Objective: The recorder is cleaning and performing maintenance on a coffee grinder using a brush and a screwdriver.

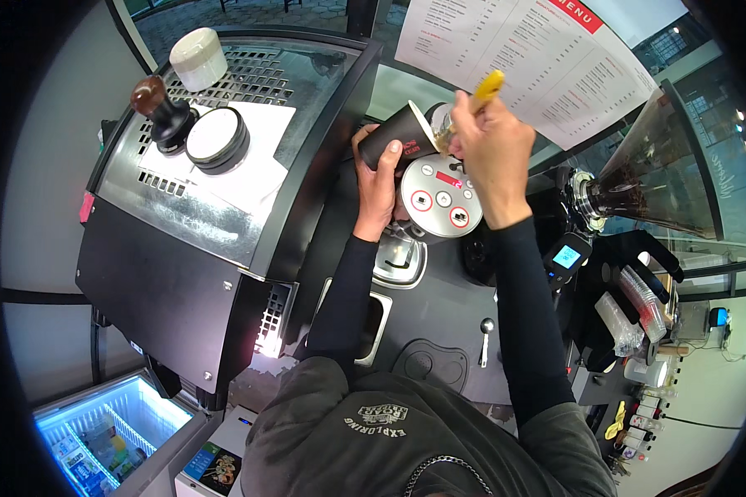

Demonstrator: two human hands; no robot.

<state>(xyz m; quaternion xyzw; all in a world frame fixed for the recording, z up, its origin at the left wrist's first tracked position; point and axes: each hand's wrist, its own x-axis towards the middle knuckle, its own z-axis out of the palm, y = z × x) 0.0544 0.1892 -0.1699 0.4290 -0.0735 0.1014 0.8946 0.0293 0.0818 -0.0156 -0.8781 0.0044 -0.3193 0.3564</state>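
Note:
My left hand (376,186) grips a black paper cup (395,140) that lies tilted on its side, its mouth facing right. In my right hand (494,149) is a brush with a yellow handle (488,87). Its pale bristles (444,143) are at the cup's rim; whether they reach inside it cannot be seen. Just below both hands is the round silver top of a coffee grinder (442,214), with buttons and a small red display. A round, partly hidden part (438,115) shows behind the cup's mouth.
To the left stands an espresso machine (161,273) with a tamper (155,112) and a white cup (199,59) on top. At right are another grinder with a bean hopper (653,180) and stacked plastic cups (643,301). A spoon (485,341) and a tamping mat (432,363) lie on the counter.

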